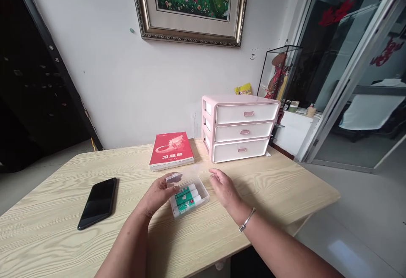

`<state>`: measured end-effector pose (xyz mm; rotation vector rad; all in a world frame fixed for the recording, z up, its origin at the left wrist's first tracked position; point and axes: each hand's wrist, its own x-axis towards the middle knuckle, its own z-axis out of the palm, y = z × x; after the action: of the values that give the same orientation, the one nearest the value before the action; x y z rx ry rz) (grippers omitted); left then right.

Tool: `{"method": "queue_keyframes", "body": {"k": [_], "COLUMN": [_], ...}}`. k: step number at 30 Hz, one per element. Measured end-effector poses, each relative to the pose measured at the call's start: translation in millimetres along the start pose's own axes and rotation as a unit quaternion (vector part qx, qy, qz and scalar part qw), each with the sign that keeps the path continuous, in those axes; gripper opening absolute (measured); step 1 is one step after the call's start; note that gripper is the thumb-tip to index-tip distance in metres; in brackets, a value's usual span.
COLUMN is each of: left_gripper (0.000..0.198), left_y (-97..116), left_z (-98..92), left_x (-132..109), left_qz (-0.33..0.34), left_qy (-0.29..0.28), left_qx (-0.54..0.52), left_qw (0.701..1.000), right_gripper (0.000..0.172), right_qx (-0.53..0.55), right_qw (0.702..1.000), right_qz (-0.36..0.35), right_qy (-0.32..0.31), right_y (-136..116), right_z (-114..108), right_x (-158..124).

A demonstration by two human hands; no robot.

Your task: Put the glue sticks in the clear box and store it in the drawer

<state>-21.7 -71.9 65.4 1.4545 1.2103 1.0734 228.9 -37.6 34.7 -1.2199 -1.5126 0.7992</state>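
A clear plastic box (pixel 204 198) sits on the table before me, tilted slightly in the view. Several green-and-white glue sticks (pixel 187 198) lie side by side in it. My left hand (pixel 160 193) is closed at the box's left side, its thumb over the near rim. A pale, shiny piece (pixel 174 179) shows at its fingertips; whether this belongs to the box's lid I cannot tell. Just right of the box, my right hand (pixel 223 187) has loosely bent fingers, thumb and forefinger apart, with nothing visible between them. A silver bracelet (pixel 247 220) circles that wrist.
Behind the box lies a thick red book (pixel 171 149). A pink-and-white drawer unit (pixel 244 133) stands at the back right, against the wall. A black phone (pixel 97 203) lies at the left. The table's right edge (pixel 336 195) ends near a glass door.
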Motion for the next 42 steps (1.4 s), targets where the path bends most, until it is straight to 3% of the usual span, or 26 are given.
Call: {"method": "queue_keyframes", "body": {"k": [4,9,13,16,23,26,30,34,42], "left_gripper": [0.063,0.066,0.069,0.064,0.052,0.057,0.063,0.048,0.052], "left_y": [2,9,-8,-26,-39,-38,-31,-27,-53], "left_z": [-1.8,-1.4,1.8,6.4,10.3,9.8,8.6,6.3,4.4], "left_x": [-11,-28,-37,-37,-35,-38,-43,-41,-33], "left_qz": [0.017,0.058,0.09,0.139,0.191,0.203,0.171,0.195,0.243], "left_qy": [-0.039,-0.051,-0.076,-0.051,-0.041,-0.039,-0.065,-0.09,-0.05], "left_qx": [0.032,0.15,0.199,0.249,0.361,0.375,0.37,0.373,0.434], "left_qw": [0.999,0.986,0.973,0.957,0.912,0.904,0.911,0.903,0.866], "right_gripper": [0.044,0.037,0.029,0.025,0.02,0.022,0.026,0.034,0.039], "right_qx": [0.077,0.112,0.118,0.102,0.014,0.011,0.019,0.015,0.026], "right_qw": [0.994,0.986,0.983,0.981,0.979,0.972,0.961,0.95,0.946], "right_qz": [-0.071,-0.084,-0.105,-0.105,-0.131,-0.141,-0.163,-0.163,-0.131], "right_qy": [-0.045,-0.087,-0.098,-0.127,-0.158,-0.185,-0.224,-0.265,-0.295], "right_y": [-19,-23,-4,5,-1,0,6,5,1], "right_z": [5,14,16,11,3,1,-5,-11,-14], "right_x": [2,-5,-9,-11,-19,-19,-18,-18,-19]}}
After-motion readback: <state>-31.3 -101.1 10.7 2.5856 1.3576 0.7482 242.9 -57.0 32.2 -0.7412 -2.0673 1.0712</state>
